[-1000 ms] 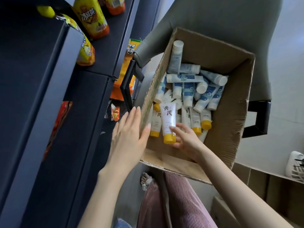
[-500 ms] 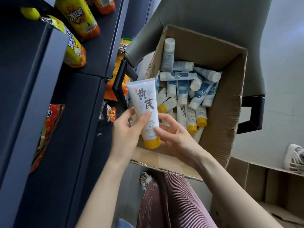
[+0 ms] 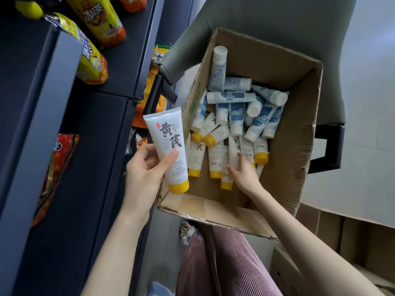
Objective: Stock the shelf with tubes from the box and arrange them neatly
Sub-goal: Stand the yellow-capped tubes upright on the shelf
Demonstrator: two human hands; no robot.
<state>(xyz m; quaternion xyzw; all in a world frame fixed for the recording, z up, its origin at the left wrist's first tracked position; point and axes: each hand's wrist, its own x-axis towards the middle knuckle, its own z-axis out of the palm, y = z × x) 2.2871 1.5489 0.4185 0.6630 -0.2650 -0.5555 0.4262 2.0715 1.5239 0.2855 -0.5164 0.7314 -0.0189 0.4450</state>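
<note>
Item 1 — my left hand (image 3: 145, 174), raised beside the near-left corner of the box (image 3: 299, 146), palm toward me, thumb pressed across the front and fingers wrapped behind a white tube (image 3: 168, 150). The tube stands nearly upright, yellow cap down, crimped end up, tilted slightly left. Its label reads 黄芪 in large dark characters, with a small red seal above; the finer print below (something like "LAO LI SHI") is too small to be sure of.

Item 2 — my right hand (image 3: 243, 169), forearm reaching in over the near flap, fingers spread and resting on the yellow-capped tubes (image 3: 215, 159) lying at the box's near end. Whether it has closed on one I cannot tell.

Item 3 — farther back in the box, a heap of blue-and-white tubes (image 3: 235, 116) with white caps, several marked 控 in a circle.

Item 4 — dark shelf (image 3: 102, 133) to my left, carrying yellow snack bags (image 3: 92, 63) and a bottle (image 3: 100, 20) with the characters 冰红茶.
</note>
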